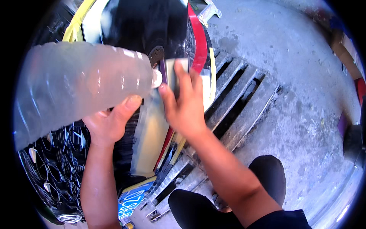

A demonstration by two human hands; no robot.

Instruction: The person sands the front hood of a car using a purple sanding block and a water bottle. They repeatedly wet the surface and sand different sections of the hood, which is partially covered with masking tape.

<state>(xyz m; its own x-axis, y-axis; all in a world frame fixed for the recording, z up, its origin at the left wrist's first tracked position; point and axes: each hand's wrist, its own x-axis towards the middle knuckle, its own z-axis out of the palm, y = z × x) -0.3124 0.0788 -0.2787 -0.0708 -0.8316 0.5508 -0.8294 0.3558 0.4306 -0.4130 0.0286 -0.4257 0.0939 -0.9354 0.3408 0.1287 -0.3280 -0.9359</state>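
Observation:
My left hand (108, 124) grips a large, frosted clear plastic bottle (84, 72) from below. The bottle lies nearly level, its white cap (156, 78) pointing right, close to my right hand. With spread fingers, my right hand (187, 108) holds a pale sanding block (171, 72) with a purple edge against the car's painted panel. Below it runs a sanded, cream and grey patch (148, 141) on the black bodywork (145, 23). A red strip (198, 42) curves along the panel's edge beside my right fingertips. Part of the block is hidden under my fingers.
Yellow masking tape (78, 23) borders the upper panel. A slotted drain grate (244, 103) crosses the concrete floor (297, 114) on the right. Lower left are a dark grille (57, 160) and a blue plate (131, 200). My knee (268, 175) is below right; a silver metal piece (209, 12) lies at the top.

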